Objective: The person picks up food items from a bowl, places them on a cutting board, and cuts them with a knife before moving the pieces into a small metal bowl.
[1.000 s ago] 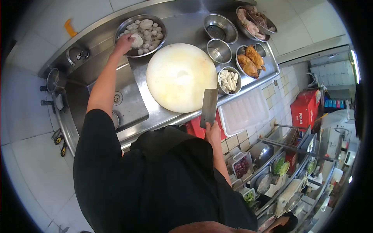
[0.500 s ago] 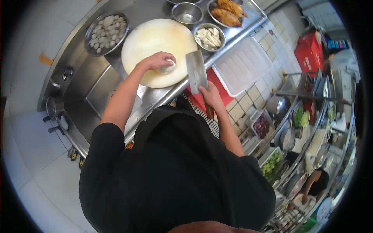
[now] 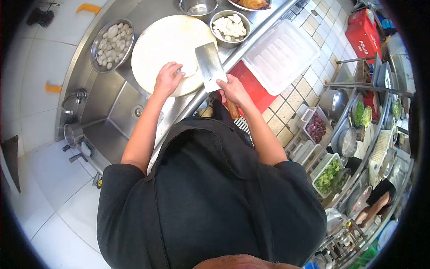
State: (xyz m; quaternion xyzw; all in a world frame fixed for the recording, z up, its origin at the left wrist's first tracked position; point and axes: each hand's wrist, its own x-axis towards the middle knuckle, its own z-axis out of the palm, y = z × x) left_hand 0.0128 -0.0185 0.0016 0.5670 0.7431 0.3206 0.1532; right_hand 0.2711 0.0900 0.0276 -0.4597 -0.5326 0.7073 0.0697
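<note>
On the round white cutting board [image 3: 154, 45], my left hand [image 3: 167, 80] rests with its fingers curled together. A small greyish bit shows at the fingertips, but I cannot tell what it is. Just right of them lies a pale white lump [image 3: 190, 68]. My right hand [image 3: 233, 91] grips a cleaver [image 3: 209, 60] by its wooden handle, the wide blade lying across the board's right edge. Behind the board, a steel bowl [image 3: 230, 43] holds white cut chunks. To the left, another steel bowl [image 3: 93, 57] is filled with whitish round pieces.
A steel sink [image 3: 105, 105] with a tap [image 3: 69, 105] lies left of the board. An empty metal bowl [image 3: 198, 8] and browned poultry [image 3: 253, 3] stand at the back. Right of the counter are a clear plastic tub [image 3: 283, 56], a red surface and crowded shelves, with another person's arm [image 3: 375, 208] beyond.
My left hand has drawn back from the white lump, leaving more of it exposed. The cleaver stays in my right hand, its blade now overlapping the board. The camera view has shifted.
</note>
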